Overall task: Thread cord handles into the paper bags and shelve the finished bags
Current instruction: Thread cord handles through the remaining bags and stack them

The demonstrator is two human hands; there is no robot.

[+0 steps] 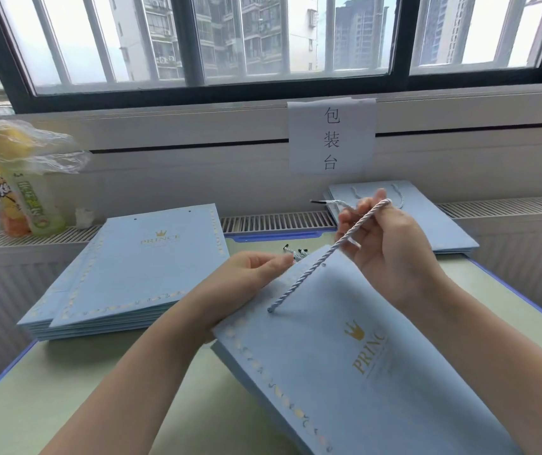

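Note:
A flat light-blue paper bag (345,372) with a gold crown and PRINCE print lies tilted in front of me. My left hand (253,274) grips its top left corner. A twisted pale-blue cord (312,270) comes out of a hole in the bag's face and runs up to my right hand (384,244), which holds it looped over the fingers. The cord's black-tipped free end (320,201) sticks out to the left of that hand. Several loose cords (296,252) lie on the table behind the bag.
A stack of flat unthreaded bags (131,274) lies at the left. A pile of bags with cord handles (427,215) sits at the back right under a paper sign (331,136). Drink bottles (23,198) under a plastic bag stand on the sill at far left.

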